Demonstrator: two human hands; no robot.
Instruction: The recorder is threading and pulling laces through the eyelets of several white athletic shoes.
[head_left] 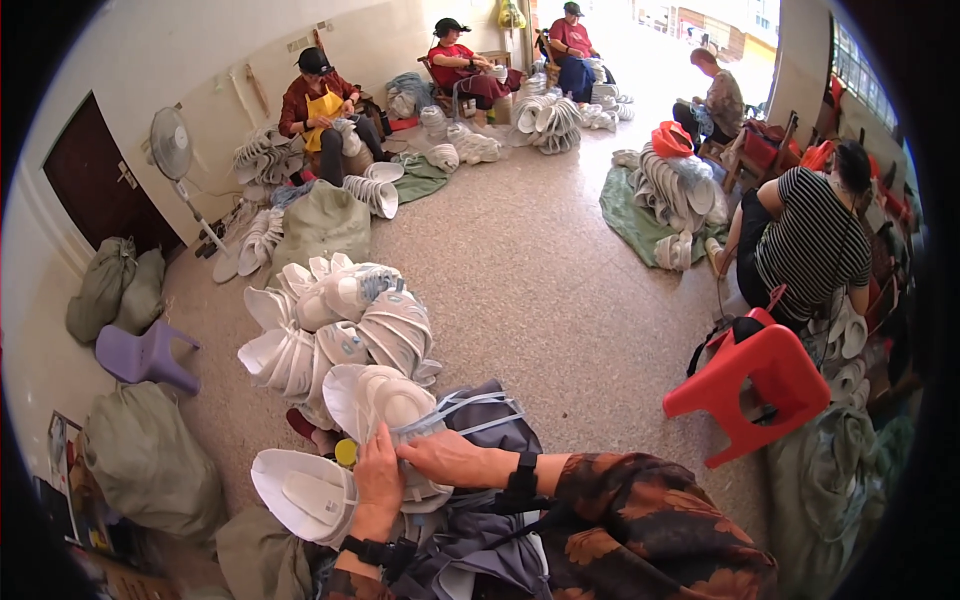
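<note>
A person's bare hands meet at a white shoe upper [375, 392], low in the head view near 7 o'clock from its centre. The left hand [379, 470] lies along the upper with fingers pointing to 12 o'clock; whether it pinches anything cannot be told. The right hand [447, 458], reaching in from 3 o'clock, has its fingers curled at the upper; what they pinch, if anything, cannot be told. Pale blue laces [478, 401] trail toward 2 o'clock from the hands. A second upper [303, 497] lies at 8 o'clock, a yellow round object [346, 452] just beside the left hand at 9, a pile of uppers [340, 322] at 11. A purple stool [150, 352] stands at 10, while a co-worker in stripes [812, 228] bends at 2
</note>
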